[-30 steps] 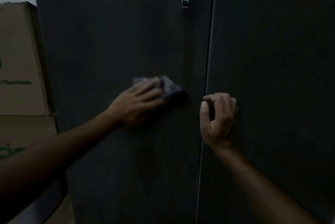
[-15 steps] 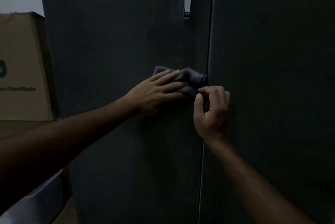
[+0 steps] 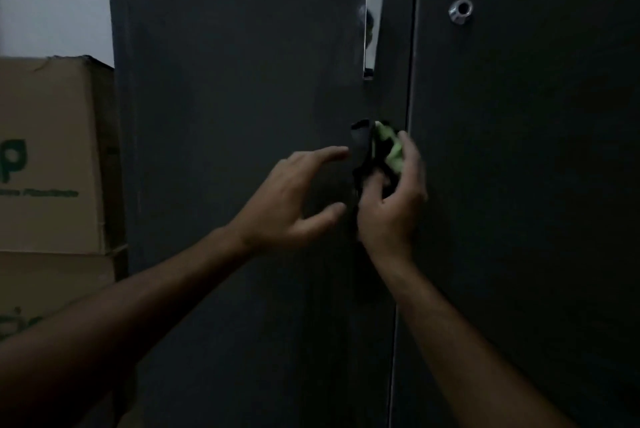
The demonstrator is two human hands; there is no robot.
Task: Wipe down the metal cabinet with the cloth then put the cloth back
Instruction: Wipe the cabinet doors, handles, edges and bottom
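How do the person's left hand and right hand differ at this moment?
The right hand grips the cloth with curled fingers; the left hand holds nothing, its fingers spread and fairly straight. The right hand sits by the seam between the two doors of the metal cabinet; the left hand is in front of the left door only. Both are raised before the cabinet, below the chrome handle.
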